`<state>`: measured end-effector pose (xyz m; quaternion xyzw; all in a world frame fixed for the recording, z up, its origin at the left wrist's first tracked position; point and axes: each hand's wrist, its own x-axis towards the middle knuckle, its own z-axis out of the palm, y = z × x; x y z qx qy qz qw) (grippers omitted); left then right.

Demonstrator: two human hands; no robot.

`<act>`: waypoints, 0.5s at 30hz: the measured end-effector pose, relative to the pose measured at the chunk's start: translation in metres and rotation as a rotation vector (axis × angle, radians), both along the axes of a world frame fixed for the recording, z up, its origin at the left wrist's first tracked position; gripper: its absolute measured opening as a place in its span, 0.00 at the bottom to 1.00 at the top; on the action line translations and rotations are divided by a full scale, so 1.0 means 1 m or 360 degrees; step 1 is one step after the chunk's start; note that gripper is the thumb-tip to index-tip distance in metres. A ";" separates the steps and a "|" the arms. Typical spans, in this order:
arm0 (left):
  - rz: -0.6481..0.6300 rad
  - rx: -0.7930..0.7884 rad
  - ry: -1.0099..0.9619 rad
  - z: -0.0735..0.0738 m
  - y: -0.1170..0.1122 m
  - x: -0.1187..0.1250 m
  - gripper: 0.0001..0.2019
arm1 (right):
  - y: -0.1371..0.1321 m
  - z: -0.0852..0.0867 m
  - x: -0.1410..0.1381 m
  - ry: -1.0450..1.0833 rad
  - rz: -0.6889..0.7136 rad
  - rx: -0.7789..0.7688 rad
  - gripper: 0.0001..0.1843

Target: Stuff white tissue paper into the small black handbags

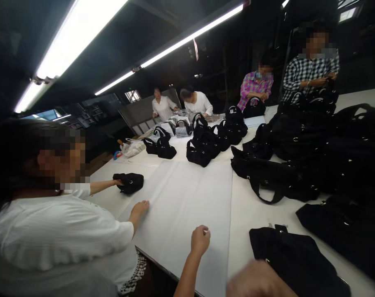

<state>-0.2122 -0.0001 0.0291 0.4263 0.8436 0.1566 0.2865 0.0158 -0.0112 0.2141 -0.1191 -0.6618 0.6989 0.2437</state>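
Note:
My left hand is over a white sheet spread on the table, its fingers curled in toward the thumb. Whatever they may hold is too small or hidden to make out. Smeared by motion, my right hand is at the bottom edge of the view, beside a black bag that lies flat with small metal fittings. The right fingers cannot be made out, nor whether they touch the bag.
At my left, a co-worker in a white top has one hand in a black bag and the other by the sheet's edge. Black bags are heaped on the right. Several people stand across the table. Clear-wrapped bags stand at the far end.

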 end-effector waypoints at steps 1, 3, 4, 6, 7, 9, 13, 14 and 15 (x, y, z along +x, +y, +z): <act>0.0036 -0.0016 0.0092 -0.003 -0.003 -0.026 0.13 | 0.015 -0.013 -0.028 -0.0098 -0.0097 -0.0032 0.20; 0.0076 -0.0059 0.0238 -0.005 -0.004 -0.075 0.13 | 0.050 -0.056 -0.077 -0.0617 -0.0575 -0.0024 0.22; 0.0091 -0.0079 0.0288 -0.005 -0.002 -0.099 0.14 | 0.068 -0.084 -0.097 -0.0950 -0.0800 0.0081 0.24; 0.0116 -0.0104 0.0353 -0.006 0.007 -0.146 0.15 | 0.101 -0.145 -0.127 -0.1483 -0.0949 0.0276 0.23; 0.0128 -0.0089 0.0404 -0.008 0.013 -0.168 0.16 | 0.115 -0.175 -0.139 -0.1677 -0.1007 0.0405 0.24; 0.0151 -0.0029 0.0561 -0.015 0.025 -0.210 0.18 | 0.136 -0.225 -0.160 -0.2051 -0.1150 0.0625 0.36; 0.0164 -0.0004 0.0830 -0.030 0.043 -0.293 0.25 | 0.156 -0.274 -0.208 -0.2477 -0.1215 0.0758 0.47; 0.0135 -0.0025 0.0849 -0.030 0.044 -0.315 0.26 | 0.158 -0.279 -0.220 -0.2529 -0.1220 0.0762 0.48; 0.0102 -0.0039 0.0862 -0.027 0.043 -0.337 0.27 | 0.159 -0.284 -0.230 -0.2567 -0.1239 0.0775 0.49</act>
